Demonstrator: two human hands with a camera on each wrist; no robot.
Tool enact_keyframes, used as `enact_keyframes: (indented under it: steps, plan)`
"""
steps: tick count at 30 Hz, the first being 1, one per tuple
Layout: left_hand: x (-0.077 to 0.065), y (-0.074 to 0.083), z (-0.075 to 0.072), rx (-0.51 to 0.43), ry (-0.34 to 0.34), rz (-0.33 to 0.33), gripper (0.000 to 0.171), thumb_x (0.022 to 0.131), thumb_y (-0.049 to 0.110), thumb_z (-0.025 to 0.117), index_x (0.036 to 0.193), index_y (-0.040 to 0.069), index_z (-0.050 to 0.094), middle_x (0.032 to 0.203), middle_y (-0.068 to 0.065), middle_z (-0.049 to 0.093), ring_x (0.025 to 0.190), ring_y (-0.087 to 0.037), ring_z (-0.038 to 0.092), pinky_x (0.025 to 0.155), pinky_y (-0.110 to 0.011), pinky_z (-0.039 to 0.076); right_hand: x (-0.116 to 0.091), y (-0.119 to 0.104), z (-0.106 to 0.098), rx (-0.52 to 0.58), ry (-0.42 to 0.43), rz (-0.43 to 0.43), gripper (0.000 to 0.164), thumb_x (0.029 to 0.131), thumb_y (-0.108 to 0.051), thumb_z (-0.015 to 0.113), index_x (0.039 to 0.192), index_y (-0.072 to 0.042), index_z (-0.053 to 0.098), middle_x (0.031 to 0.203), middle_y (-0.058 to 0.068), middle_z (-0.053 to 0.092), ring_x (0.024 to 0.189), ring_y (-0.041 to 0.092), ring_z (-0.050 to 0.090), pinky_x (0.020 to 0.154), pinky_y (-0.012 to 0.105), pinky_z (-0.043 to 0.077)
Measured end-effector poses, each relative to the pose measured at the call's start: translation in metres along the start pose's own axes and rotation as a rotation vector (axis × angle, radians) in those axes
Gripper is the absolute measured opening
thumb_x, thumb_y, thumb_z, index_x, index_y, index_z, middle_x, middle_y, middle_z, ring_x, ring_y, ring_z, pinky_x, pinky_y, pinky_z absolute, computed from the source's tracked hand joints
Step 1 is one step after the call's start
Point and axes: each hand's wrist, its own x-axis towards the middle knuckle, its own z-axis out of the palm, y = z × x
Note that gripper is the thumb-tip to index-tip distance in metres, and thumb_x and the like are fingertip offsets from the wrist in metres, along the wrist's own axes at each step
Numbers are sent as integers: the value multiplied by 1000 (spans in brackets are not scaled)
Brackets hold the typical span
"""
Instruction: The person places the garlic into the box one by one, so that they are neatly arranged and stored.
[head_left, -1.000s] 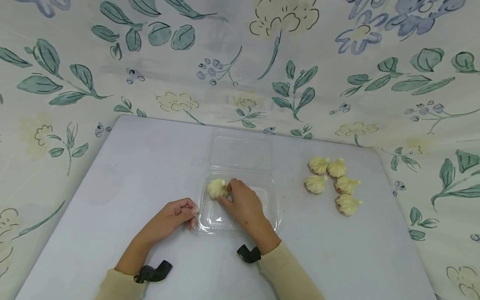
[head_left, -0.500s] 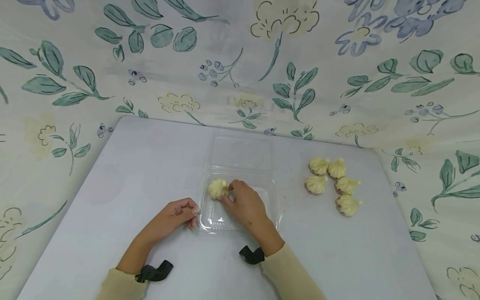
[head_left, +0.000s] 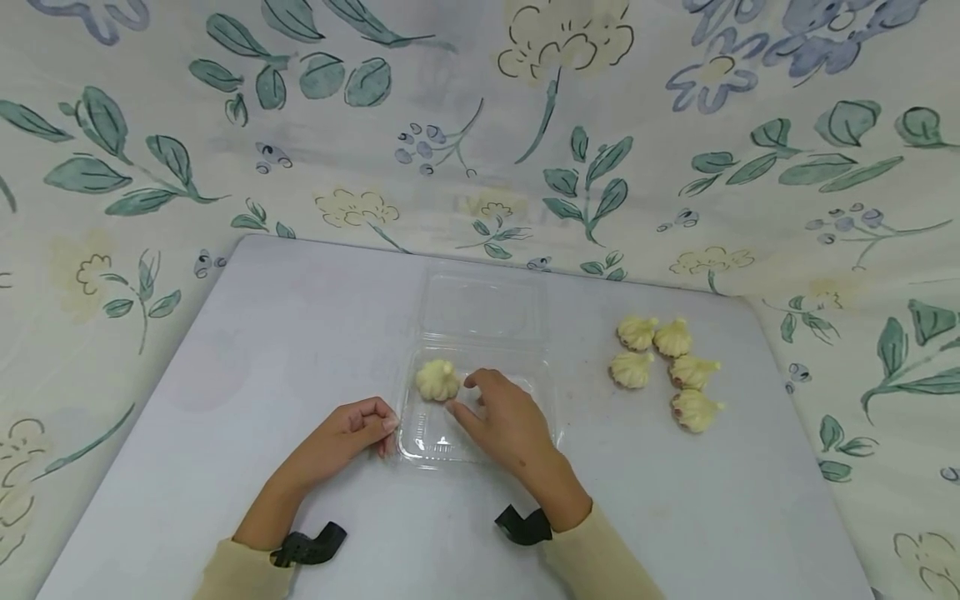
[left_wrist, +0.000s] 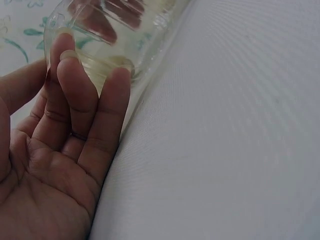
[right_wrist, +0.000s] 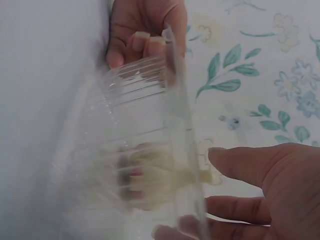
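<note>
Right hand [head_left: 512, 421] (loose) farther from garlic [head_left: 437, 381]

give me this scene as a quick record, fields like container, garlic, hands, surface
container: clear plastic clamshell, lid open and folded back, away from the person
garlic inside: one garlic bulb, towards the base's left side
garlic outside: five loose bulbs, right of the clamshell
left hand: left hand holds the clamshell's left edge
right hand: right hand over the base, thumb and fingers apart from the bulb
surface: white table
backdrop: floral cloth
</note>
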Motion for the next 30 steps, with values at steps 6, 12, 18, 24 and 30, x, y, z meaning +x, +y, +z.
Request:
enact_keyframes:
  steps: [6,12,18,24,30]
  plan:
    - [-1,1,0,11,14,-18,19,109,14,58,103,-3,63,85,-12,70,79,-19,65,74,-30,56,-14,3,-18,34,-3,-19,46,98,-37,76,132,-8,64,125,9,71,105,25,72,79,42,59]
    - [-1,3,0,24,16,-14,18,109,14,58,103,-3,63,85,-12,71,79,-20,66,75,-30,57,-25,14,-32,21,44,-39,47,97,-34,77,133,-7,63,127,9,70,107,26,71,80,44,59]
    - [0,3,0,29,17,-12,19,109,14,58,103,-3,64,85,-11,71,80,-20,66,75,-30,57,-32,26,-46,14,88,-26,49,95,-33,79,133,-7,64,126,10,71,107,27,72,81,45,59]
    - [0,3,1,41,19,-20,19,109,14,57,104,-4,64,85,-12,71,80,-20,66,75,-30,57,-38,43,-58,34,127,-80,46,94,-30,81,130,-8,65,122,6,72,106,26,72,84,45,59]
    - [1,4,3,48,21,-28,19,109,14,57,103,-3,63,85,-11,71,80,-19,65,75,-30,57,-46,64,-69,59,142,-111,45,94,-27,81,132,-9,65,123,5,71,111,22,70,89,46,58]
